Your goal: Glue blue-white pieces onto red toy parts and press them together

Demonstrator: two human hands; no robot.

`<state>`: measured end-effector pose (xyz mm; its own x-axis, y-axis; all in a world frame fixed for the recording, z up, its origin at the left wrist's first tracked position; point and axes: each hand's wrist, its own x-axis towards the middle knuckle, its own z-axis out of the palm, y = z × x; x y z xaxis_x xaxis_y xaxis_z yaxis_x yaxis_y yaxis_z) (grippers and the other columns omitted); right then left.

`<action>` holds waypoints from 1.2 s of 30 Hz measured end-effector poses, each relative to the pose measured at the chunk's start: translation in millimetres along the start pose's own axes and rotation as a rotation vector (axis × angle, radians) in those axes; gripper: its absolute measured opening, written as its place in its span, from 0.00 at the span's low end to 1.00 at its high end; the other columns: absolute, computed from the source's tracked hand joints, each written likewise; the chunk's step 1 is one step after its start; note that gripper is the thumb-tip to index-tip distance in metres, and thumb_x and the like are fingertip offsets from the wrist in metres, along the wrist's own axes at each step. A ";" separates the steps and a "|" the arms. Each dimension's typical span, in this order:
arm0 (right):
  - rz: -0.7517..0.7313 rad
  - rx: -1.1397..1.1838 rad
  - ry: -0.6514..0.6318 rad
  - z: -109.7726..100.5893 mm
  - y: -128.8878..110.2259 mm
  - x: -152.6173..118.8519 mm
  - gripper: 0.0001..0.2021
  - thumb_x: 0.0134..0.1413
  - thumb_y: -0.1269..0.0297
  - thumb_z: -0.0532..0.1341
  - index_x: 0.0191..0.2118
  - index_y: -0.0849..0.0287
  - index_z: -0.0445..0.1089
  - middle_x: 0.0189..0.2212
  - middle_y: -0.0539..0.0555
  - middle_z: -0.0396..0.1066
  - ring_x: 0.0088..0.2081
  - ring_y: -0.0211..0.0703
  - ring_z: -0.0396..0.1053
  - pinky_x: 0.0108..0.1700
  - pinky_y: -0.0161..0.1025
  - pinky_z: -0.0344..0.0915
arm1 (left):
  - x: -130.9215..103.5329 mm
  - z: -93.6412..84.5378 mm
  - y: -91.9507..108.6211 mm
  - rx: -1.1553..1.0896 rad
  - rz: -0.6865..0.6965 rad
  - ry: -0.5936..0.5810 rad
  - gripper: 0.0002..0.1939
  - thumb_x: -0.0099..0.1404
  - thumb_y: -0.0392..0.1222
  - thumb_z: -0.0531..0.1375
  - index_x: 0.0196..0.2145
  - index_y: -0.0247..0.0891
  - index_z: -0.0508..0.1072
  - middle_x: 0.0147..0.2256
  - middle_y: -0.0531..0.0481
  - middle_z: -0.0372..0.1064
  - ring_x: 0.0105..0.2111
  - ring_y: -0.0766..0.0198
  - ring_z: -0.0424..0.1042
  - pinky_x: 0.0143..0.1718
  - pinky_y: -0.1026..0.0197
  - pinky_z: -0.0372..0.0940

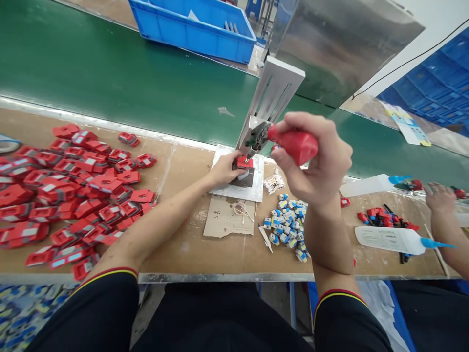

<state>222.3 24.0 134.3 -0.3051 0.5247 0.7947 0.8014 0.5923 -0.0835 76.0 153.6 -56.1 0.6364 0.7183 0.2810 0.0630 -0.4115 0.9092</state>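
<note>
A toggle clamp press (271, 95) with a slotted metal upright stands on a pale metal base plate (258, 188). My right hand (322, 156) is closed around the red lever handle (298, 145) of the press. Under the press's plunger sits a red plastic part (245, 162), resting on a dark block (245, 180). My left hand (225, 171) pinches this part from the left, thumb at the front and fingers behind. The plunger tip is right at the part; I cannot tell whether they touch.
Many red toy-like shells (91, 181) lie heaped at left. Small blue-and-white pieces (287, 225), torn cardboard (220, 220) and cotton swabs (274, 183) lie nearer. Two bottles, one in front (388, 239), and another person's hand (439, 198) are at right. A blue crate (198, 36) stands beyond the green belt (110, 78).
</note>
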 end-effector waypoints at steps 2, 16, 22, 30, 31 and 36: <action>-0.055 -0.060 -0.009 2.1 -7.2 -10.9 0.14 0.71 0.59 0.61 0.58 0.50 0.67 0.45 0.55 0.81 0.45 0.48 0.80 0.45 0.48 0.77 | -1.5 -1.2 0.2 -0.001 0.018 -0.002 0.22 0.60 0.37 0.68 0.52 0.35 0.74 0.44 0.44 0.80 0.45 0.53 0.79 0.52 0.51 0.72; -0.193 -0.138 -0.052 27.6 -8.0 -58.8 0.18 0.67 0.72 0.64 0.59 0.51 0.69 0.45 0.52 0.84 0.40 0.44 0.77 0.41 0.43 0.77 | -6.1 -2.6 9.2 0.012 -0.010 -0.018 0.21 0.60 0.35 0.65 0.52 0.36 0.73 0.45 0.47 0.80 0.46 0.56 0.79 0.54 0.53 0.72; -0.196 -0.085 -0.113 24.5 -3.5 -62.0 0.17 0.65 0.75 0.63 0.56 0.51 0.73 0.47 0.52 0.83 0.41 0.43 0.77 0.42 0.43 0.76 | -6.2 -1.0 6.1 0.019 -0.007 -0.010 0.21 0.61 0.36 0.65 0.53 0.37 0.72 0.45 0.47 0.79 0.46 0.56 0.78 0.53 0.53 0.72; -0.117 -0.017 -0.107 24.1 -2.6 -69.7 0.24 0.62 0.73 0.64 0.60 0.43 0.70 0.51 0.54 0.82 0.45 0.50 0.79 0.43 0.49 0.77 | -8.6 1.0 5.8 0.000 0.002 0.011 0.20 0.62 0.37 0.65 0.53 0.38 0.72 0.45 0.46 0.79 0.46 0.55 0.78 0.53 0.53 0.72; -0.113 -0.020 -0.106 24.1 -2.1 -70.1 0.24 0.62 0.73 0.64 0.60 0.42 0.70 0.51 0.53 0.82 0.45 0.50 0.79 0.43 0.49 0.77 | -8.8 0.8 6.4 0.001 -0.002 0.013 0.20 0.62 0.37 0.65 0.53 0.38 0.72 0.46 0.46 0.79 0.46 0.55 0.78 0.53 0.53 0.71; -0.126 -0.034 -0.130 24.7 0.1 -72.5 0.23 0.62 0.73 0.63 0.58 0.43 0.70 0.50 0.54 0.81 0.44 0.50 0.79 0.42 0.49 0.77 | -8.8 1.1 6.4 -0.007 -0.001 0.016 0.20 0.62 0.35 0.66 0.52 0.36 0.71 0.47 0.45 0.79 0.47 0.56 0.78 0.53 0.54 0.71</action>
<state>231.8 1.1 61.8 -0.4665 0.5234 0.7131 0.7688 0.6385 0.0343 71.7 144.1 -53.1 0.6237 0.7278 0.2852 0.0584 -0.4072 0.9114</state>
